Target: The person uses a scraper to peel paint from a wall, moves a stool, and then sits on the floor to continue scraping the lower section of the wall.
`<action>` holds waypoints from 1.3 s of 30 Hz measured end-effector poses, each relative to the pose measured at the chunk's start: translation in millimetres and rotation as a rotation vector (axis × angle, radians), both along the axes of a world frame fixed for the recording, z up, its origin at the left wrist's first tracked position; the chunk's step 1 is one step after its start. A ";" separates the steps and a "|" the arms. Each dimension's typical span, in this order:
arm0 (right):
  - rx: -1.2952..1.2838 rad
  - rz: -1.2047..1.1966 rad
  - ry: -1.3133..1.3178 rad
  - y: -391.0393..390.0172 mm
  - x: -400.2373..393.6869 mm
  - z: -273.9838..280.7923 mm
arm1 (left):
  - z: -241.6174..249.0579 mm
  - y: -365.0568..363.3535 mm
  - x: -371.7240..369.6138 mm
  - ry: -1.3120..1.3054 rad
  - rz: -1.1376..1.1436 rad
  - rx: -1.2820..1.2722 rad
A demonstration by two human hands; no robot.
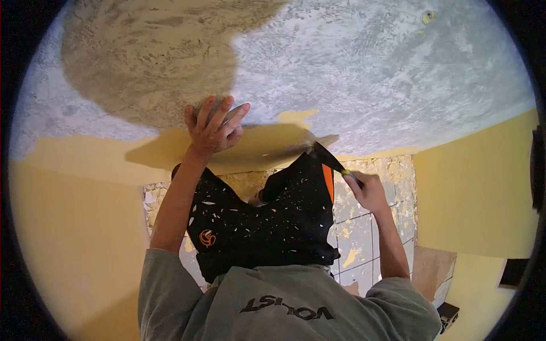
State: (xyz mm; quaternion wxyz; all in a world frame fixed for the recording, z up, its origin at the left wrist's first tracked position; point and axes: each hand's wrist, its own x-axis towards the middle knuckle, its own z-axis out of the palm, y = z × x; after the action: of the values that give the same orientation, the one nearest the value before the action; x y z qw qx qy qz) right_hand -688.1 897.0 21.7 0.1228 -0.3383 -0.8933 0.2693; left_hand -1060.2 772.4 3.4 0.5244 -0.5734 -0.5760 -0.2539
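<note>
My left hand (215, 129) rests on the wall with its fingers spread, at the lower edge of a wide brownish shaded area. My right hand (368, 192) is closed round the handle of a scraper (329, 157), whose dark blade points up and left. The blade's tip lies close to the strip of yellow paint (250, 149) low on the wall; whether it touches cannot be made out. Above that strip the wall (364, 79) is bare, mottled grey-white, with a ragged paint edge.
Paint flakes lie scattered over my black shorts (267, 221). More peeled pieces cover the tiled floor (355, 227) around me. Yellow walls stand at the left (85, 227) and right (472, 187). A small dark object (448, 315) sits at the lower right.
</note>
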 end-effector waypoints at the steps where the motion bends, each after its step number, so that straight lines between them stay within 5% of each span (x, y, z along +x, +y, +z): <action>1: -0.035 -0.044 -0.051 -0.7 13.4 0.1 | -0.9 1.0 -0.2 -0.007 0.000 0.000; 19: -0.042 -0.131 0.017 33.7 -3.0 -24.8 | -2.2 2.7 2.4 -0.026 -0.029 0.031; 21: 0.140 -0.010 0.103 37.2 -30.8 -25.6 | -3.6 6.3 0.3 -0.012 -0.025 0.053; 26: -0.050 -0.133 0.014 26.0 9.8 -18.6 | -2.9 5.5 -0.5 -0.009 -0.020 0.050; 31: 0.111 0.113 0.040 15.9 -69.7 -28.6 | -2.5 5.3 3.0 -0.021 -0.026 0.032; 39: -0.083 -0.178 0.011 11.8 -29.6 -7.3 | -4.7 0.7 0.9 -0.009 -0.006 -0.012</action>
State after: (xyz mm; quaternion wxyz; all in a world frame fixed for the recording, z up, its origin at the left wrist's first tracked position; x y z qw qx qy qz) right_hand -717.6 908.7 14.4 0.1371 -0.4197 -0.8470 0.2962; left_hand -1059.2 773.1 -1.2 0.5175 -0.5773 -0.5780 -0.2546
